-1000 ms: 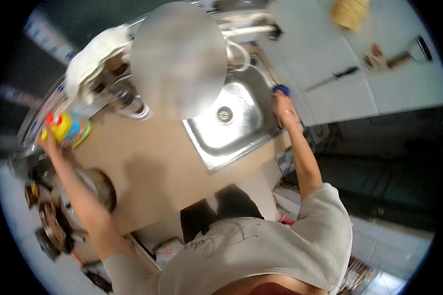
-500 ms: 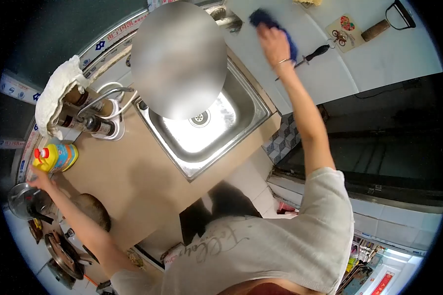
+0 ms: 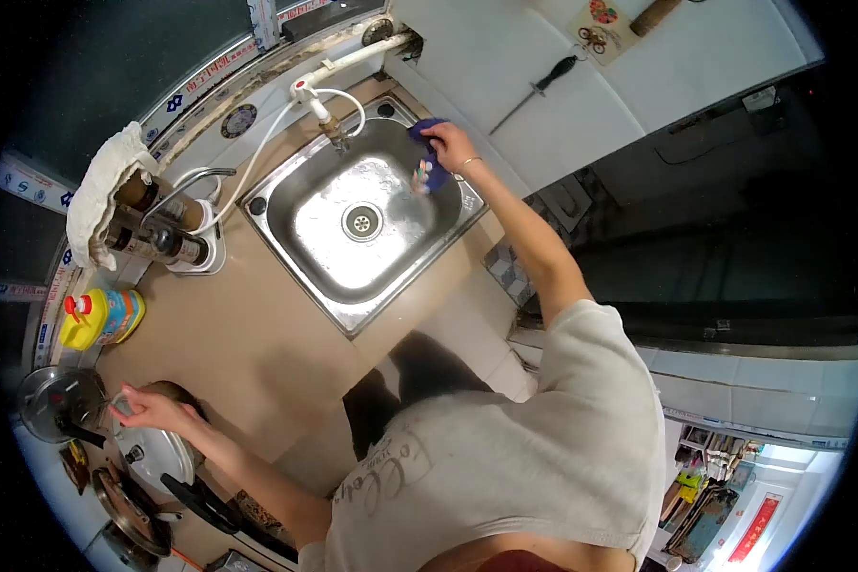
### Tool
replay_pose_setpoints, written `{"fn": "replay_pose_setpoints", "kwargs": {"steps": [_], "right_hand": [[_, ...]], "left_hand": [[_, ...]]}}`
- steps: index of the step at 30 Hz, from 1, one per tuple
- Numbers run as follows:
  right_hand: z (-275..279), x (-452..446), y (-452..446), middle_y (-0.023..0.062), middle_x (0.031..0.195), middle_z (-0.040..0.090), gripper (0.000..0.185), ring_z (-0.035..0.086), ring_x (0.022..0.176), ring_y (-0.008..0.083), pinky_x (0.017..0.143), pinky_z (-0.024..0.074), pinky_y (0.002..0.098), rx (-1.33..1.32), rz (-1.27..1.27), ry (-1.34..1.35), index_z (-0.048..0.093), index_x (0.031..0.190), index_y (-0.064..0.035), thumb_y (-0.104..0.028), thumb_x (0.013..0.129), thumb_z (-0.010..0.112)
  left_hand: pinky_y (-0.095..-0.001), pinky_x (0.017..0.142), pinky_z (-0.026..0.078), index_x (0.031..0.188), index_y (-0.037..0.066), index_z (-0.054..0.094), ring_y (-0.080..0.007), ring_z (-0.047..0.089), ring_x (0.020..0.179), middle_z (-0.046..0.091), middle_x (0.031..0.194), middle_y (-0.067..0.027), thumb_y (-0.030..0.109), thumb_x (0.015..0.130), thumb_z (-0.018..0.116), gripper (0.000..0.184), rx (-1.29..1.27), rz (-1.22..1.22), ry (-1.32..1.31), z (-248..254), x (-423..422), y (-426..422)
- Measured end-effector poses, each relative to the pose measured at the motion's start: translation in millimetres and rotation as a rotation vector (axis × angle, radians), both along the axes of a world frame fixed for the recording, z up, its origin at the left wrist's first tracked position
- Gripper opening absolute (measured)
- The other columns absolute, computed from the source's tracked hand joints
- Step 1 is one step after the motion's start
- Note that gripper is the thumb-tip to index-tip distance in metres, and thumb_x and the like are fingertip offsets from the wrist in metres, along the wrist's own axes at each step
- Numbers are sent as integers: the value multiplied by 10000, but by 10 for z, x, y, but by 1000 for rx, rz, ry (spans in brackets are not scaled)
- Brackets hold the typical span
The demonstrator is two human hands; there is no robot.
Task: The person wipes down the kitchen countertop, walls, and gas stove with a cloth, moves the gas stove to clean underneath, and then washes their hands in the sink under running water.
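Blue cloth (image 3: 437, 175): hangs from R hand (image 3: 453, 149), fingers closed on it, at R edge of sink (image 3: 319, 234). Tap (image 3: 330, 128) over far side of basin; drain (image 3: 361, 222) uncovered. L hand (image 3: 160, 412) open, fingers loosely spread, above pot lid (image 3: 148, 458); contact w/ lid: can't tell. Yellow bottle (image 3: 103, 319) upslope of L hand, near wall, btwn glass lid (image 3: 57, 400) & bottle rack (image 3: 200, 257).

Counter (image 3: 257, 296): open passage between jug (image 3: 119, 316) and sink (image 3: 353, 262). Tap (image 3: 330, 128) overhangs the far side; cloth (image 3: 438, 175) in right hand (image 3: 454, 148) blocks the right rim. Pot (image 3: 158, 459) obstructs below left hand (image 3: 157, 412).
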State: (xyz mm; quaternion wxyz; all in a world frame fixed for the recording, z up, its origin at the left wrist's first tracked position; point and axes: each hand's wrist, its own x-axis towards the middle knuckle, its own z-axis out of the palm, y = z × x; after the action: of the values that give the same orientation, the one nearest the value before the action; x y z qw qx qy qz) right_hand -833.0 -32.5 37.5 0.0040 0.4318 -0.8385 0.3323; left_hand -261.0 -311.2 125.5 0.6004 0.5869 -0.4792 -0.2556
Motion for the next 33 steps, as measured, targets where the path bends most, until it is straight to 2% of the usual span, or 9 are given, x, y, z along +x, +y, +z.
{"fn": "replay_pose_setpoints", "kwargs": {"steps": [3,7,10,14,17,19,20,24,33], "right_hand": [[890,352,175,133,993,620,269,575,953,289,848,458,343,-144,74,-150,640,998,-80,28,770,545],[2042,655,638,106,1059,603,336,567,997,269,837,463,335,-272,125,299,621,1039,-85,82,767,515],[2475,681,1017,109,1048,589,347,569,934,278,769,466,333,-372,-149,707,611,1055,-71,83,757,523],[2218,419,1411,117,991,557,313,542,872,288,706,448,355,-53,-440,1071,599,1079,-59,25,779,567],[1655,252,1372,125,934,546,270,536,753,288,602,431,363,-127,-351,923,596,1019,-48,-7,752,608],[1453,250,1226,125,877,550,246,541,687,291,562,434,367,-170,-382,484,586,986,-37,-12,743,617],[1459,266,1128,135,893,552,328,556,699,336,560,432,413,-101,-338,767,581,1014,-73,12,698,597],[1313,98,812,147,938,558,299,547,677,338,570,436,424,-32,-339,544,552,1058,-60,-55,759,550],[1097,-406,206,71,1010,514,289,521,856,217,720,427,324,129,80,904,572,1008,-38,-58,724,519]], "left_hand": [[-379,916,434,1357,78,165,-272,505,1095,490,1206,-219,253,923,507,580,56,-140,68,-27,-40,389],[-361,913,417,1367,102,164,-246,512,1097,530,1194,-169,204,950,442,512,133,-192,-59,-105,57,683],[-358,902,421,1371,106,161,-242,513,1095,535,1184,-167,199,952,434,509,157,-177,-7,-198,134,762],[-357,902,418,1369,107,168,-238,514,1094,531,1186,-170,196,952,430,501,190,-186,15,-250,81,837],[-362,906,412,1368,109,171,-235,513,1094,523,1194,-173,196,952,425,495,208,-210,34,-160,-77,842],[-394,942,401,1367,103,154,-278,467,1154,507,1222,-191,321,940,459,568,191,-235,77,-108,-160,842],[-394,942,401,1367,103,154,-278,467,1154,507,1222,-191,321,940,459,568,188,-234,77,-79,-204,840],[-392,946,397,1369,114,156,-277,472,1146,502,1228,-194,350,925,486,602,185,-226,84,-73,-253,846],[-370,965,364,1369,147,181,-256,460,1157,488,1245,-171,354,910,516,605,277,-173,140,-155,-305,1041]]}}
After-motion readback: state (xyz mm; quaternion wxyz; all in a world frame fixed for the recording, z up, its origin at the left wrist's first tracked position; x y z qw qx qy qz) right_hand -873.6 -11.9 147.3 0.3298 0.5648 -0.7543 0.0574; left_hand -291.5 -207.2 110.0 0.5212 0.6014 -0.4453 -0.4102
